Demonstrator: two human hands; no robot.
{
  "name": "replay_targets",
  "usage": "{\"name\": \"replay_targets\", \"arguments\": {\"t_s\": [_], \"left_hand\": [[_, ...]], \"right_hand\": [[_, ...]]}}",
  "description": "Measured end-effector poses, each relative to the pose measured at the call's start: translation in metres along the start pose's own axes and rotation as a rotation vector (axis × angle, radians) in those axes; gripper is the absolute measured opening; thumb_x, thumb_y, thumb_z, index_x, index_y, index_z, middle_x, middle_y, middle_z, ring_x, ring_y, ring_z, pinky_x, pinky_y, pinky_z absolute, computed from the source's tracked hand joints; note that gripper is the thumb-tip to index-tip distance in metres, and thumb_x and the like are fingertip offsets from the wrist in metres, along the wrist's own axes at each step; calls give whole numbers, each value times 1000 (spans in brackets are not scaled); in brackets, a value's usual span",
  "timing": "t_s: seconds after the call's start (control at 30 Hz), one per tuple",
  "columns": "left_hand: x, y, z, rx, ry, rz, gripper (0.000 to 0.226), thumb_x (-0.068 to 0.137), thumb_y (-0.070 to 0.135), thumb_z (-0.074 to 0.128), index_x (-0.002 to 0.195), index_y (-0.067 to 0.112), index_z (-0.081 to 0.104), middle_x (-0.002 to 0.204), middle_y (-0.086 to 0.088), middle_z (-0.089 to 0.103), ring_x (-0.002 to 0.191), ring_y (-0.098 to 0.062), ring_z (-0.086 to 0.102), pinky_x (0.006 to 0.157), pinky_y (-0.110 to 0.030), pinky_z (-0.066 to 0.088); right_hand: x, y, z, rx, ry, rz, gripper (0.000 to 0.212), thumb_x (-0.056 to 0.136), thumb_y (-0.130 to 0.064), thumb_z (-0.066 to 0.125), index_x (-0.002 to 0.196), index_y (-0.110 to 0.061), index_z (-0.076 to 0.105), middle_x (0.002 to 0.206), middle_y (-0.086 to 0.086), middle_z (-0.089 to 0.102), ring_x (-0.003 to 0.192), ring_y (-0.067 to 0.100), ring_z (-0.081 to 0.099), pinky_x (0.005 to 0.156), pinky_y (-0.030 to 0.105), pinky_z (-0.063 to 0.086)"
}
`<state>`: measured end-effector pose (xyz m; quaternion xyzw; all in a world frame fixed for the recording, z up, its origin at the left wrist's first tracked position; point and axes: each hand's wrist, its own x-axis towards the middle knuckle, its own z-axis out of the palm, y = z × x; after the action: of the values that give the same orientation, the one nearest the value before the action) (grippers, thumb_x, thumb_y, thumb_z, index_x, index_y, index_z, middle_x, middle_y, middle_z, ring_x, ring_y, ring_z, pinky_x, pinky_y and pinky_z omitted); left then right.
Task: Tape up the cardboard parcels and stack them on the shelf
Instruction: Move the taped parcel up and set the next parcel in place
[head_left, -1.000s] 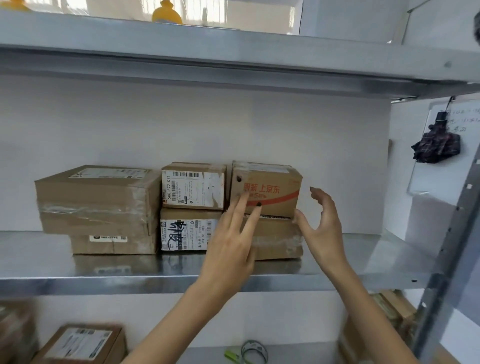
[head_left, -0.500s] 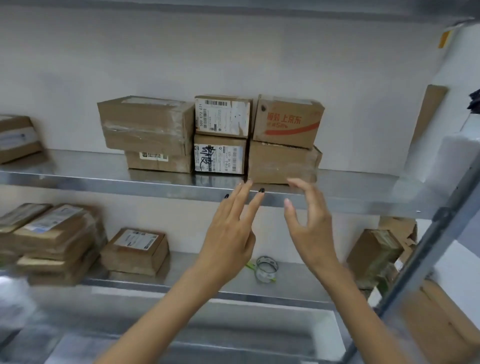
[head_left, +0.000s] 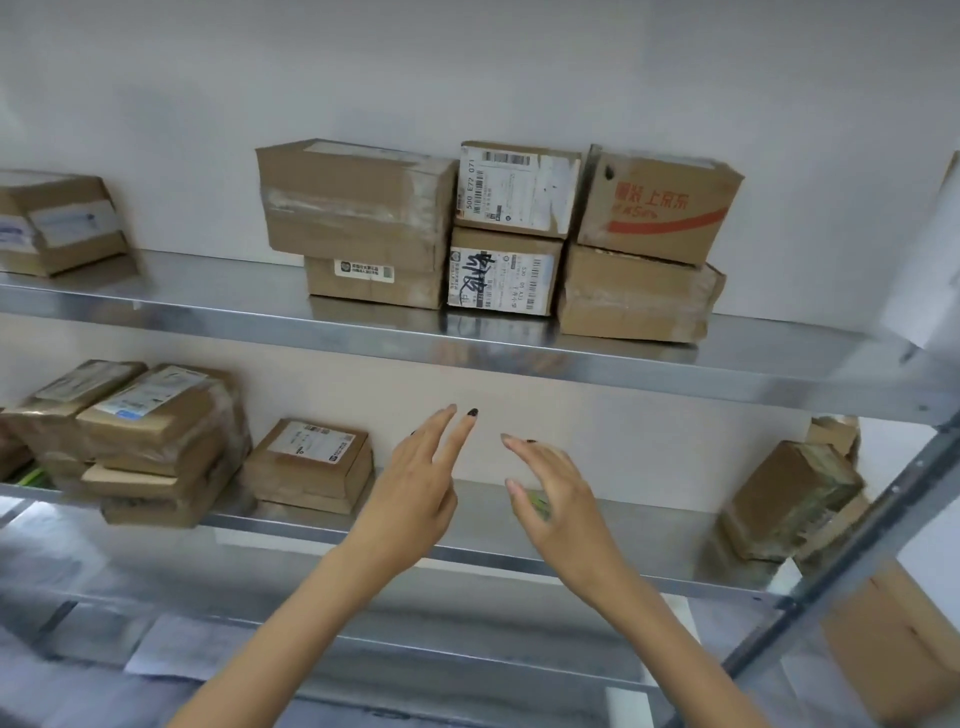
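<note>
Several taped cardboard parcels stand stacked in pairs on the upper metal shelf (head_left: 649, 364). The right stack has a box with red printing (head_left: 660, 205) on top of a plain box (head_left: 634, 296). Beside it are two labelled boxes (head_left: 511, 234) and a larger pair (head_left: 358, 208). My left hand (head_left: 415, 488) and my right hand (head_left: 558, 493) hover empty in front of the lower shelf (head_left: 467, 545), fingers loosely spread, well below the stacked parcels. My right hand hides the tape roll on the lower shelf; only a green sliver shows by the palm.
The lower shelf holds a small labelled parcel (head_left: 311, 465), a pile of flat parcels (head_left: 150, 436) at the left and a worn box (head_left: 789, 499) at the right. Another box (head_left: 57, 223) sits far left on the upper shelf. A slanted metal upright (head_left: 852, 551) crosses the right side.
Both hands have dropped from the red-printed box on the upper shelf down to the lower shelf's level. The view has tilted downward, so the stacks now sit higher in frame.
</note>
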<state>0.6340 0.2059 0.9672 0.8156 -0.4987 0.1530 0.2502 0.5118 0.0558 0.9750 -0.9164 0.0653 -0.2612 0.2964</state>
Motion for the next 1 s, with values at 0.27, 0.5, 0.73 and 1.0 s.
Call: {"name": "replay_targets", "arguments": {"t_s": [0.27, 0.5, 0.73, 1.0], "left_hand": [[-4, -172, 15, 6, -137, -322, 63, 92, 9, 49, 150, 13, 25, 151, -14, 31, 135, -32, 37, 105, -41, 38], [-17, -320, 36, 8, -311, -655, 66, 81, 2, 50, 144, 6, 31, 129, -26, 47, 115, -45, 49, 94, -50, 46], [-23, -351, 59, -257, -283, -1000, 47, 94, 14, 50, 136, -3, 36, 118, -27, 56, 102, -40, 59, 83, -38, 48], [-11, -297, 72, -432, -206, -926, 8, 90, 12, 59, 95, 7, 59, 88, -10, 64, 79, -27, 61, 69, -28, 43]], "right_hand": [[81, -2, 114, 20, -216, 60, 36, 96, -25, 52, 132, -18, 52, 134, -5, 53, 126, 9, 42, 102, 5, 20], [133, -2, 211, 189, -372, 387, 38, 98, -21, 47, 133, -8, 52, 136, 5, 54, 127, 16, 48, 103, 17, 29], [145, 9, 271, 233, -448, 678, 44, 99, -18, 39, 139, 1, 40, 143, 14, 45, 131, 25, 43, 101, 24, 33], [130, 31, 272, 367, -267, 809, 34, 97, -18, 42, 128, -13, 55, 130, 4, 59, 119, 20, 54, 91, 21, 40]]}}
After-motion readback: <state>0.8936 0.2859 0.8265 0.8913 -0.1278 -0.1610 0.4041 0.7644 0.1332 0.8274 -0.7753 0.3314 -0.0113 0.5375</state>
